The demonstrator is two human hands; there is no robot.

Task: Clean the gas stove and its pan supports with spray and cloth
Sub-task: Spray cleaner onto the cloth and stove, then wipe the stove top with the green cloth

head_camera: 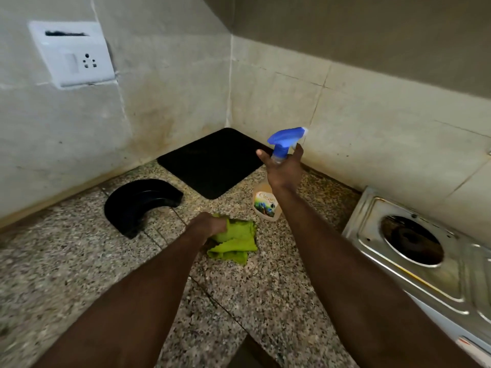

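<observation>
A clear spray bottle [265,205] with a blue trigger head stands on the speckled granite counter [79,261]. My right hand [284,170] is wrapped around its neck, thumb sticking out to the left. A crumpled green cloth [236,240] lies on the counter just left of the bottle, and my left hand [206,225] grips its left end. The steel gas stove [385,264] sits at the right edge, one burner opening [411,240] showing bare, with no pan support on it.
A black square mat [212,162] fills the counter's back corner. A curved black tray [140,201] lies to the left of the cloth. Stained tile walls meet behind, with a white socket plate [73,53] on the left wall. The counter edge drops off at bottom centre.
</observation>
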